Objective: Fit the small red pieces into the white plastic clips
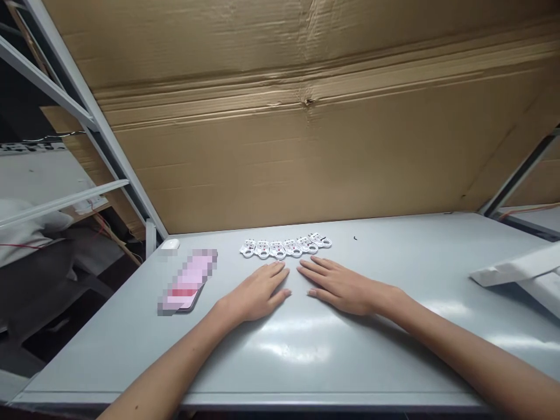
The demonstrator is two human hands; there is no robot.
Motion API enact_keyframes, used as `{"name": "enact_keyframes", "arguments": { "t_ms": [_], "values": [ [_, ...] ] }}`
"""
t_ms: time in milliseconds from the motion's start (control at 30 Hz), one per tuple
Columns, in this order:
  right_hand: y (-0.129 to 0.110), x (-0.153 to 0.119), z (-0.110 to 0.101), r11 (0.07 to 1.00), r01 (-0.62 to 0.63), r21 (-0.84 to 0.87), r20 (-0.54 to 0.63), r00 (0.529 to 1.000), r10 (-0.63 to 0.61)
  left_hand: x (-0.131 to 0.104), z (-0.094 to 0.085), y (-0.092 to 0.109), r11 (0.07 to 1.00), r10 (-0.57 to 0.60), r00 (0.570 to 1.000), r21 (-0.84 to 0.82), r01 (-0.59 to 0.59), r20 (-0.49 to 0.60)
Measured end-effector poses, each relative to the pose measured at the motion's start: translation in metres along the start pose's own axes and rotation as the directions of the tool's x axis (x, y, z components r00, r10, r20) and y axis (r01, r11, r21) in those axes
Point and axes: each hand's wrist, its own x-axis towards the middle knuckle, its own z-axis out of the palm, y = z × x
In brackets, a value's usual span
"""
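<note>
Two bare hands lie palm down on a smooth pale grey table [350, 364], angled inward, thumbs apart from each other. Left hand [258, 290]: opened flat, thumb spread, holding nothing. Right hand [343, 284]: likewise flattened, fingers slightly parted, holding nothing. Clock positions are taken from between the hands, 12 being straight ahead.

At 9 to 10 o'clock lies a flat pink oblong item with a dark edge [192, 280], its surface obscured by pixelation. At 3 o'clock rests a white folded-looking piece [520, 265], cut by the frame.

Just beyond the fingertips, at 12 o'clock, lies a row of six small flat white ring-ended pieces [277, 248]. The row's long axis runs 9 to 3, its right end bending toward 2. Both hands are near it; the right fingertips appear closer, though contact cannot be confirmed. Ring ends face roughly 6 o'clock, the rightmost turned toward 4. Dark and red marks show on the pieces; lettering is illegible.

Farther, at 1 o'clock, sits a tiny dark fragment [355, 238]. Brown creased cardboard [306, 157] stands behind.
</note>
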Motion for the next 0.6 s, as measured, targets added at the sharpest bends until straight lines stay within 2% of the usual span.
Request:
{"name": "enact_keyframes", "arguments": {
  "t_ms": [333,600],
  "values": [
    [0.0071,0.0001,0.0078,0.998,-0.030,0.049,-0.063,0.997,0.033,-0.0002,0.0021,-0.0016,0.999,-0.038,0.998,-0.012,0.038,0.045],
    [0.0030,0.0000,0.0021,0.999,-0.049,0.014,-0.029,0.998,0.050,-0.0005,0.0018,-0.0019,1.000,-0.009,1.000,0.003,0.009,0.026]
  ]
}}
